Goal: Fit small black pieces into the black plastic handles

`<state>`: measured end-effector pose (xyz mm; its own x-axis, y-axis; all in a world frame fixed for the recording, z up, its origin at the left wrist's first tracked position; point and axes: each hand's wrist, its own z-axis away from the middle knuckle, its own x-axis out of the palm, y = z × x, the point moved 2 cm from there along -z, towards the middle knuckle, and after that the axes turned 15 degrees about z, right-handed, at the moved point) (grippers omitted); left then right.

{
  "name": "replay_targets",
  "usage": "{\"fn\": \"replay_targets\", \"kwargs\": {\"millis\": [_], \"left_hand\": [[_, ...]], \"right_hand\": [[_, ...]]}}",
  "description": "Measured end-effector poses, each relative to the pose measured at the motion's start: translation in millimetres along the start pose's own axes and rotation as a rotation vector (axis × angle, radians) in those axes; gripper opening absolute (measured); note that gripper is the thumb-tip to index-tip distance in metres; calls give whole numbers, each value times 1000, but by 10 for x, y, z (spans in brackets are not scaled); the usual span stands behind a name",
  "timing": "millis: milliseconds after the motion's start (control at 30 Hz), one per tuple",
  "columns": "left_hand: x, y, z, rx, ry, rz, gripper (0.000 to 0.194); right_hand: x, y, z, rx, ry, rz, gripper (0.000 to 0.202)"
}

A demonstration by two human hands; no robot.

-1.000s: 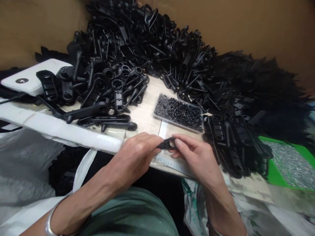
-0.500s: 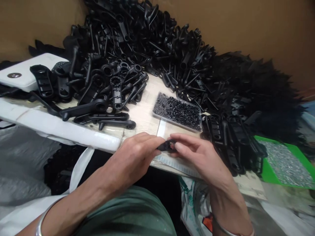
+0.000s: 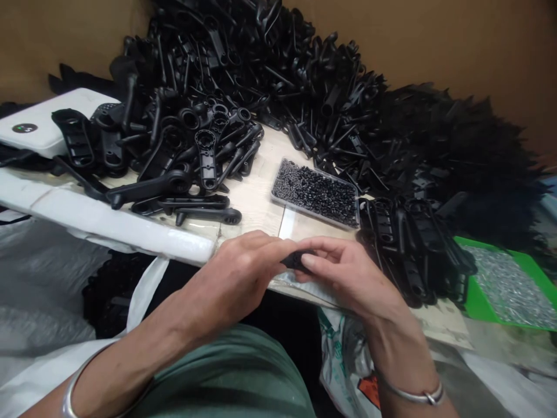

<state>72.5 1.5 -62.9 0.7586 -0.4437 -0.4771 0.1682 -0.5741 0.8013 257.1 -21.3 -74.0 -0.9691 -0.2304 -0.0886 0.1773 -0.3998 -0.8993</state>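
Note:
Between my two hands, just over the table's front edge, is a black plastic handle part (image 3: pixel 297 260), mostly hidden by the fingers. My left hand (image 3: pixel 248 267) is closed around its left end. The thumb and fingers of my right hand (image 3: pixel 339 270) pinch its right end, covering any small piece there. Beyond my hands lies a clear box (image 3: pixel 314 194) full of small dark metal pieces. A row of similar black handle parts (image 3: pixel 404 249) lies just right of my right hand.
A large heap of black plastic parts (image 3: pixel 270 69) covers the back of the table (image 3: pixel 256 203). More handles (image 3: pixel 209 215) lie at the left, near a white device (image 3: pixel 47 125). At the right stands a green tray (image 3: pixel 483 299) of small shiny metal pieces. A padded white strip (image 3: pixel 104 217) lines the left edge.
My right hand's fingers have closed further over the handle part, hiding more of it. The view has shifted slightly; the things on the table stay in place.

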Motion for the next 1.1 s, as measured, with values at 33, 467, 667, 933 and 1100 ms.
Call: {"fn": "replay_targets", "kwargs": {"millis": [33, 467, 667, 933, 1100], "left_hand": [[3, 2, -1, -1, 12, -12, 38], [21, -46, 64, 39, 96, -97, 31], [13, -55, 56, 20, 64, -92, 26], [-31, -78, 33, -35, 21, -87, 23], [-68, -132, 15, -156, -83, -75, 32]], "right_hand": [[23, 14, -2, 1, 40, -20, 32], [91, 42, -4, -20, 173, -84, 37], [-26, 54, 68, 8, 228, -49, 44], [-195, 69, 169, 3, 342, 94, 39], [-463, -73, 144, -73, 546, 478, 33]]}}
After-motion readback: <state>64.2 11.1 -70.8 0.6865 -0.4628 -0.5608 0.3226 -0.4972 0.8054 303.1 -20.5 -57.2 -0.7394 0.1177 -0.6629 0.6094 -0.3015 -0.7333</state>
